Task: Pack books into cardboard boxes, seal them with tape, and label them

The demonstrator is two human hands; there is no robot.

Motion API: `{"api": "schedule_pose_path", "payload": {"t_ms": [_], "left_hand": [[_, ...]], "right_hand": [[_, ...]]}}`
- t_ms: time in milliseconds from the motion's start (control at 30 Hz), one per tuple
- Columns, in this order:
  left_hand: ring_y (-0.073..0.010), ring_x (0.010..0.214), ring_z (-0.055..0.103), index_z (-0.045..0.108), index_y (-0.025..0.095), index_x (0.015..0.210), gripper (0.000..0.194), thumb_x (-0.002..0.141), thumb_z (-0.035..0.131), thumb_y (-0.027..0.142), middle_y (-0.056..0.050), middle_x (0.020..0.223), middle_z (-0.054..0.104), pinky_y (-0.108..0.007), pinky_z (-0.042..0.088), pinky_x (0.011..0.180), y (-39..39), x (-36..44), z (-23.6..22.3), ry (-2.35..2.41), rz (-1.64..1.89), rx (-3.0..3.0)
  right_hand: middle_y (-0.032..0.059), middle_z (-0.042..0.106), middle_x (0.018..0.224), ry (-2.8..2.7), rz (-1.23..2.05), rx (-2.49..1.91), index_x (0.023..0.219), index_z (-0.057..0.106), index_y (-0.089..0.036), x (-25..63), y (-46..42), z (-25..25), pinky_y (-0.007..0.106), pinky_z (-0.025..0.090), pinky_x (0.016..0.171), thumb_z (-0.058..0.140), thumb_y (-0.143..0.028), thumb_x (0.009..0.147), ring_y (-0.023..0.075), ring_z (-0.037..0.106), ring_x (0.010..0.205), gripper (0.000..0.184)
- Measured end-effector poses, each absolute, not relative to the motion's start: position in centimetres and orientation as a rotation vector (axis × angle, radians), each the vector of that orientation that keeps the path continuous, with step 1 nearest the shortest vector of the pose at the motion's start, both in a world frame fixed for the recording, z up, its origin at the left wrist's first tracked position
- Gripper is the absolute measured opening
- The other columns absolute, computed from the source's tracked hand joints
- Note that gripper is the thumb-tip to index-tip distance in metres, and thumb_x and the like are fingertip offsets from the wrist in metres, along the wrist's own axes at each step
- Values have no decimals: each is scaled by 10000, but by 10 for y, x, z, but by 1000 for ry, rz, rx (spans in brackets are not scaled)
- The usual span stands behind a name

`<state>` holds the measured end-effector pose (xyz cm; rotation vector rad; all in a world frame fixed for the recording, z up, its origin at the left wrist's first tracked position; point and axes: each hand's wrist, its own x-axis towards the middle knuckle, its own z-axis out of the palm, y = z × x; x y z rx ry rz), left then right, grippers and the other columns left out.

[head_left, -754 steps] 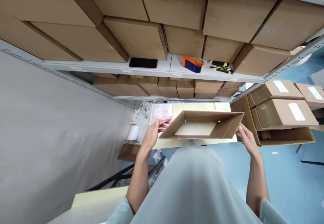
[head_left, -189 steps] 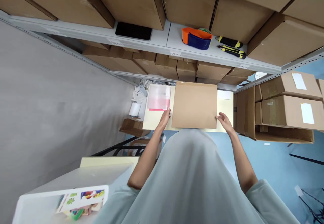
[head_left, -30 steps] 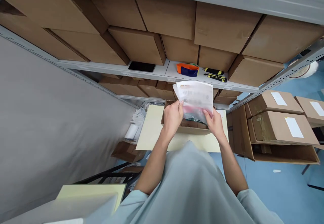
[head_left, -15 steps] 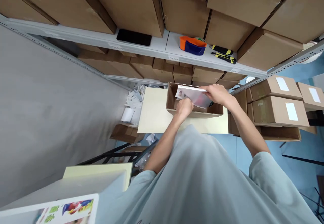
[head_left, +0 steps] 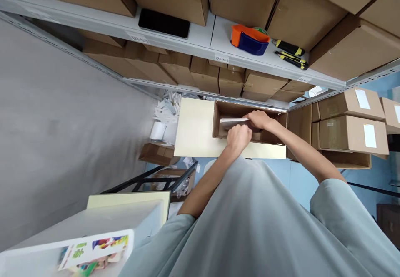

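An open cardboard box point(head_left: 219, 133) stands on a pale yellow board in front of me. Inside it a flat white packet point(head_left: 229, 122) is tilted so that mostly its edge shows. My right hand point(head_left: 258, 119) reaches into the box, its fingers closed on the packet's right end. At the box's near rim, my left hand point(head_left: 239, 137) is curled closed against the packet's near side; its fingertips are hidden. The rest of the packet lies behind both hands.
Shelves of cardboard boxes rise ahead, with a black phone point(head_left: 164, 22), an orange-and-blue tape dispenser point(head_left: 250, 40) and utility knives point(head_left: 290, 54) on one ledge. Stacked boxes point(head_left: 350, 133) stand right. A white bin point(head_left: 131, 235) with coloured packs is at lower left.
The packet has gone lower into the box and turned from showing its printed face to showing its edge. My right hand has followed it down. The camera view has shifted slightly.
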<state>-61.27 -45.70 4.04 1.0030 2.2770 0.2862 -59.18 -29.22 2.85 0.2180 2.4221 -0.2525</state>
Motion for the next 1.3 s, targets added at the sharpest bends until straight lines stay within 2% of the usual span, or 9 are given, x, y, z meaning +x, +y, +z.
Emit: {"api": "schedule_pose_path", "payload": {"t_ms": [267,467,700,800,900,967,1033,1167,1300], "left_hand": [[-328,1032,791,836,226,1137,407,1098,449,344,-149,1037,826,-401,551,913,-466,-608,32,2275,349,1020],[-313,1013,792,827,229,1171,426,1110,421,344,-147,1028,826,-387,545,905,-469,-607,33,2264,325,1050],[-329,1035,789,834,234,1167,429,1112,421,337,-160,1050,826,-392,554,911,-467,-607,39,2263,281,1054],[-301,1073,786,805,258,1273,384,1105,466,321,-121,1106,838,-370,556,959,-470,-608,44,2252,425,1025],[-255,1221,740,734,228,1399,390,1090,501,274,-101,1319,798,-339,529,1085,-487,-617,49,2344,754,1049],[-253,1330,678,697,197,1430,399,1083,518,279,-116,1426,742,-359,486,1178,-505,-629,50,2507,973,1026],[-280,1360,646,668,190,1441,420,1052,594,330,-138,1449,708,-417,472,1212,-525,-647,47,2700,1094,899],[-272,1108,728,683,180,1326,475,904,785,373,-147,1340,727,-428,597,1033,-551,-678,32,2723,1095,543],[-200,912,750,723,185,1150,264,933,713,335,-78,1102,786,-335,625,888,-550,-680,25,2523,1089,446]], "right_hand": [[127,787,1362,2182,-331,333,1337,786,-217,-613,-296,-50,287,548,911,621,-223,1009,285,757,1210,367],[220,739,1416,2169,-281,418,1360,755,-122,-603,-301,-67,338,570,1013,604,-179,1026,314,735,1292,371],[273,739,1381,2201,-279,513,1375,727,-80,-592,-296,-26,420,595,1032,685,-178,988,368,730,1304,401],[237,712,1449,2320,-335,556,1497,640,-136,-558,-292,14,460,590,1052,654,-302,1048,365,705,1335,479],[167,715,1464,2689,-582,720,1522,617,-201,-502,-293,53,466,564,1101,623,-326,1069,327,688,1340,470],[159,738,1386,2910,-676,986,1405,686,-202,-462,-295,69,458,560,1099,610,-390,1076,312,690,1300,387],[176,746,1288,2960,-686,1407,1328,706,-186,-430,-294,73,463,595,995,639,-502,1045,311,729,1139,430],[138,771,1112,2728,-924,1728,1256,720,-182,-399,-290,57,440,605,820,686,-642,952,257,733,829,552],[119,780,1044,2728,-1041,1645,1154,767,-203,-402,-297,42,417,590,773,608,-608,982,257,734,788,468]]}}
